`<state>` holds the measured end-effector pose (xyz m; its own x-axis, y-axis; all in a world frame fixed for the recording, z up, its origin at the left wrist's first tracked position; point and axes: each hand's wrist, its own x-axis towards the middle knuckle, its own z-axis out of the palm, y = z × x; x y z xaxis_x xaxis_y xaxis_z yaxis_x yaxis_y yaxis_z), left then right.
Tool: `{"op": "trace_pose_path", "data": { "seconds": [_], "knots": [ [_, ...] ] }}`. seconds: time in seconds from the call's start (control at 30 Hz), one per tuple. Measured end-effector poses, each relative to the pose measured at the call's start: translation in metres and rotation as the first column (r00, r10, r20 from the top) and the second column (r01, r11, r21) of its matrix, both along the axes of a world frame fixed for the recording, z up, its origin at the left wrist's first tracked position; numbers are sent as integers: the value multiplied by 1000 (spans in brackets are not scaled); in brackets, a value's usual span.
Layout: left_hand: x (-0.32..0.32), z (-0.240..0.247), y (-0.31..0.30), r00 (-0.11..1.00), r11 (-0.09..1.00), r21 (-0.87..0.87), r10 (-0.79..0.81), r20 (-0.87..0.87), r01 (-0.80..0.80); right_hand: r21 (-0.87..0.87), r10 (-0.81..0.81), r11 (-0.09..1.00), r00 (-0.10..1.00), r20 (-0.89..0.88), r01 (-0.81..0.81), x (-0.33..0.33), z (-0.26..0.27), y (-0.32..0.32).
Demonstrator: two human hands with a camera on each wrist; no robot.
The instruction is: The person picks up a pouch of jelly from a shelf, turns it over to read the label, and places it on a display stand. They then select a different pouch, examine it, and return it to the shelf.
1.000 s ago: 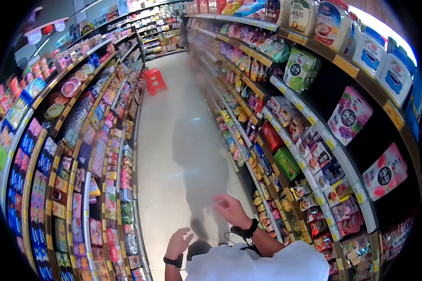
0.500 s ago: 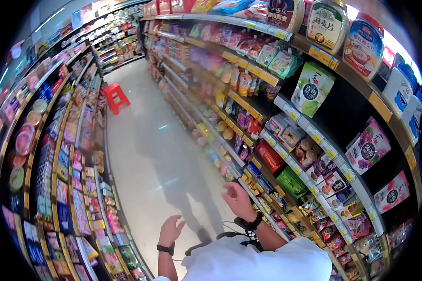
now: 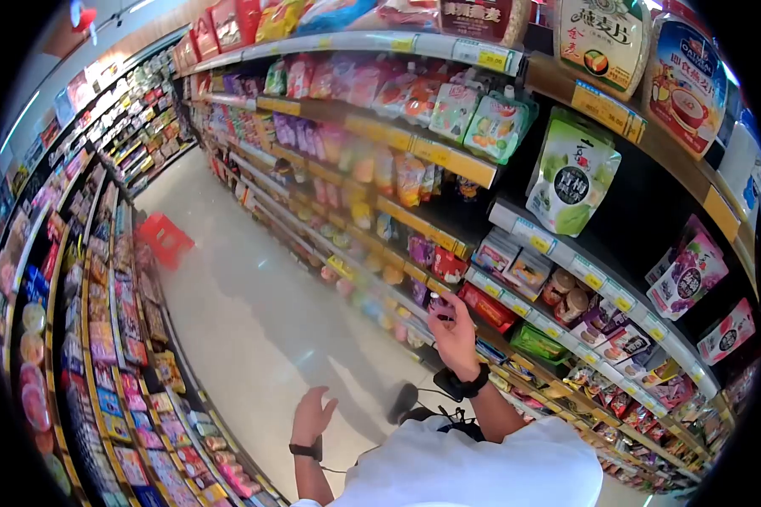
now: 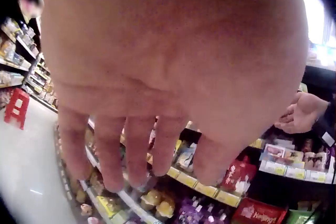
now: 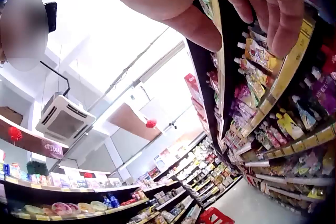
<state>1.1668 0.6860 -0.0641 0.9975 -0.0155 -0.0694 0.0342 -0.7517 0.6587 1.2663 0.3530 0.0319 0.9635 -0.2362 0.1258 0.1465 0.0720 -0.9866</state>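
Note:
My left hand (image 3: 313, 414) hangs over the aisle floor, its fingers extended and holding nothing. In the left wrist view its palm (image 4: 173, 66) fills much of the picture, fingers pointing down. My right hand (image 3: 455, 334) is raised in front of the right-hand shelves, fingers loosely bent and thumb apart, with nothing held. Near it in the head view are a red package (image 3: 486, 306) and a green package (image 3: 539, 344) on a shelf. In the right wrist view, the right hand's fingers (image 5: 286, 29) overlap a row of spouted pouches (image 5: 257, 56).
Shelves of packaged goods line both sides. A hanging green pouch (image 3: 573, 173) and oatmeal jars (image 3: 602, 42) are at the upper right. A red stool (image 3: 165, 239) stands on the aisle floor (image 3: 228, 279) by the left shelves. A cable (image 3: 440, 393) hangs near the right wrist.
The head view has turned rightward, bringing the right-hand shelves closer and shifting the red stool left. My right hand has risen and moved right toward the shelves; the left has shifted slightly left.

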Motion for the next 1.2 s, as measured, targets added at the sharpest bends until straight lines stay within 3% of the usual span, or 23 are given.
{"op": "trace_pose_path", "data": {
  "seconds": [0.07,0.1,0.17,0.23,0.3,0.4,0.53,0.7,0.77,0.87,0.9,1.0,1.03,1.13,1.2],
  "knots": [
    [38,11,-6,998,998,-44,-51,21,52,31,-75,996,993,-95,78,28,10,0],
    [60,16,-10,998,996,-67,-67,-2,66,67,-96,993,995,-34,98,41,19,2],
    [121,33,-28,971,978,-36,-200,129,206,155,-123,980,992,-15,124,75,33,-4],
    [165,48,-44,925,942,-30,-322,204,334,137,-160,979,985,68,149,100,21,-10],
    [203,53,-63,906,940,-52,-310,290,338,168,-200,970,970,139,176,122,19,-10],
    [251,76,-97,875,899,-173,-322,361,403,205,-224,958,970,98,201,143,27,-13],
    [307,96,-127,826,801,-278,-413,385,530,215,-217,954,976,6,210,172,39,-25],
    [365,132,-171,718,607,-386,-622,312,695,278,-374,890,927,-8,362,214,64,-34],
    [376,153,-191,709,529,-517,-661,245,672,210,-286,927,947,-149,312,229,57,-50],
    [407,152,-217,623,464,-430,-678,391,774,163,-366,912,927,-85,376,254,30,-66],
    [408,160,-223,661,445,-533,-674,330,720,26,-430,903,898,93,430,265,11,-72],
    [427,163,-246,627,346,-608,-702,337,714,91,-430,903,893,136,421,269,-3,-75],
    [436,157,-255,589,339,-535,-695,412,774,76,-407,913,908,99,401,268,-10,-80],
    [448,153,-262,565,355,-535,-768,300,767,39,-403,915,912,79,401,268,-20,-87],
    [462,137,-268,483,343,-390,-803,351,855,15,-426,904,900,88,427,267,-20,-87]
  ]
}}
